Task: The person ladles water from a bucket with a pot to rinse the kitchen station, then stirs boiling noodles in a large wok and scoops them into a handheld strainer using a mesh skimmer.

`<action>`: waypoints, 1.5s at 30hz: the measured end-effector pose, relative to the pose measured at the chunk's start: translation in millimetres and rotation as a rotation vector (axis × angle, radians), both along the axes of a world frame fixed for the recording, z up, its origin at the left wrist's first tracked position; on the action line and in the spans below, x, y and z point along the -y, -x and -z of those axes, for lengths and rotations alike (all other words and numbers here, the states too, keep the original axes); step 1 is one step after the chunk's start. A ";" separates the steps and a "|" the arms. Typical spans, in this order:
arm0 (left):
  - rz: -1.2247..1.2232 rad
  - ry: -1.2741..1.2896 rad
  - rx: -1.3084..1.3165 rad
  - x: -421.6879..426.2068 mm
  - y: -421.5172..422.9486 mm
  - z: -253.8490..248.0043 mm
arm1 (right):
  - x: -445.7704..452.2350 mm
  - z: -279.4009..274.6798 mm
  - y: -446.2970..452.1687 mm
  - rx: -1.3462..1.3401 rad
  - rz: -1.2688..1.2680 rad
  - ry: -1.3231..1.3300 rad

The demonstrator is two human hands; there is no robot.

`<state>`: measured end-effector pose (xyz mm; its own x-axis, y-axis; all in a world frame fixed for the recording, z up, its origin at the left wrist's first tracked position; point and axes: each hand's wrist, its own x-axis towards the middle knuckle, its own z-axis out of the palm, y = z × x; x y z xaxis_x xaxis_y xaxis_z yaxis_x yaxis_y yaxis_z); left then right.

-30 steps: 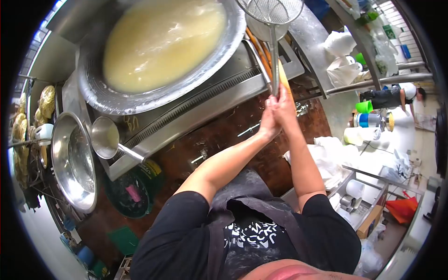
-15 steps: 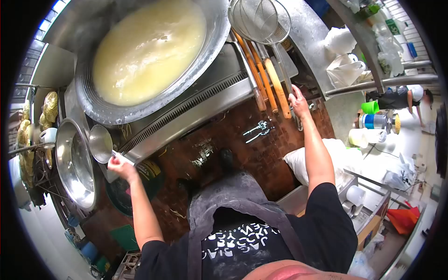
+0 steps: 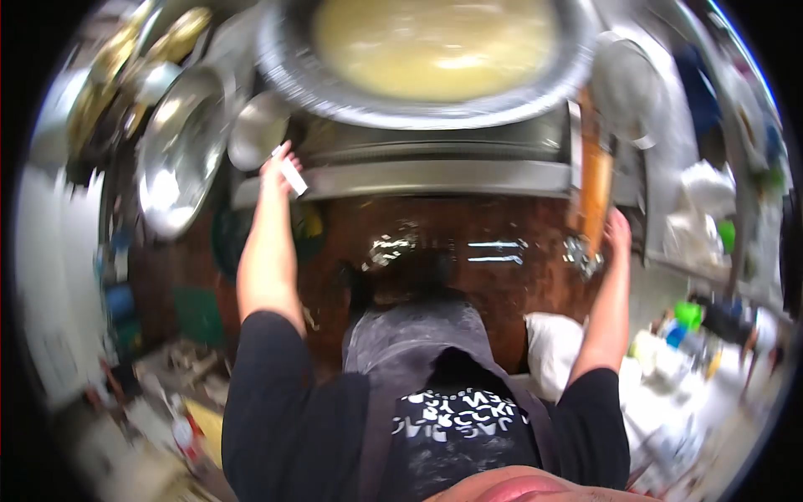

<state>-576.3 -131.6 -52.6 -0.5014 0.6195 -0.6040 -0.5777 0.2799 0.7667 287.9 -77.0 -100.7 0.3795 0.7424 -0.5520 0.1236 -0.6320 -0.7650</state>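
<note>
My left hand is closed on the light handle of a metal ladle, whose bowl rests at the stove's left end. My right hand is beside the wooden handles at the right; blur hides whether its fingers grip one. Above those handles lie the round wire strainers. Between my hands, farther forward, a large wok holds pale yellowish liquid. To the left of the ladle stands a wide steel bowl.
A steel stove edge runs across in front of me, above a wet brown floor. White bags lie at the lower right. Another person is at the far right. A green tub sits below the ladle.
My hands have parted from their earlier clasp around a strainer handle. My left hand has gone to the ladle, my right to the tool handles. The view has turned, and the wok now appears centred.
</note>
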 end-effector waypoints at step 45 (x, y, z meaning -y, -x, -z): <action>0.281 0.319 0.113 382.6 282.2 263.3 | 232.9 -40.1 739.9 0.321 -1.485 0.286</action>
<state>-858.5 -514.2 -315.9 -0.2599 0.4956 -0.8288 -0.5210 0.6506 0.5524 -452.1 -309.9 -60.7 -0.4524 0.4335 -0.7794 0.8820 0.0883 -0.4628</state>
